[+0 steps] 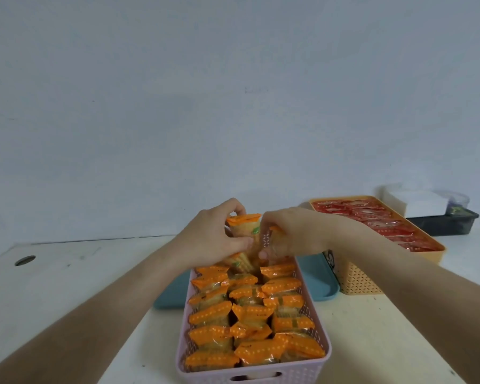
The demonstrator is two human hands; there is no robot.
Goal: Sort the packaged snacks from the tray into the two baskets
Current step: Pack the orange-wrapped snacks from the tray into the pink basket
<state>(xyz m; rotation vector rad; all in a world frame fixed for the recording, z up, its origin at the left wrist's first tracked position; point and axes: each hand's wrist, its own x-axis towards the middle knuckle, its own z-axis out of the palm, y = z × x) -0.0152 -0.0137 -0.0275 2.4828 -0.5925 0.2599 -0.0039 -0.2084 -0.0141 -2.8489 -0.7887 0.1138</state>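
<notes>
Head view: two hands, left [213, 238], right [291, 234], each round one orange packet [245, 224] over one pink basket [302, 374]; one orange basket [360, 281].

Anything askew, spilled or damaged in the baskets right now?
Nothing spilled or torn. Only the orange packets gripped by the left hand and right hand stick up above the far rim of the pink basket.

No writing is legible. The held snack packet [246, 225] shows only a blurred green mark, and the snack packets [249, 314] in the pink basket [255, 376] just below the grip bear pale dots and dark smudges. A black-and-white sticker [329, 258] on the teal tray [317, 285], just right of the grip, is too small to read.
</notes>
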